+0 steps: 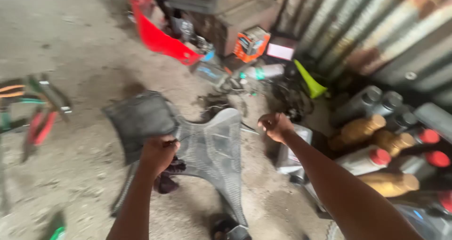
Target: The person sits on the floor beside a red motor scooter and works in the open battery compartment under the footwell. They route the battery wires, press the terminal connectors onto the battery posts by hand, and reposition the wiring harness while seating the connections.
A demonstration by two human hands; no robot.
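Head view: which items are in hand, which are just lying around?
In hand:
- left hand gripping the dark ribbed panel
- right hand, closed in a fist beside the panel; nothing visible in it

Lying about:
- pliers
- red panel
- orange box
- green funnel
- bottles

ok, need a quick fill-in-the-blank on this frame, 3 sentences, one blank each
1. The left hand grips a dark ribbed ____ panel.
2. The funnel by the corrugated wall is ____ in colour.
3. The right hand is closed into a ____, holding nothing visible.

Missing words: plastic; green; fist
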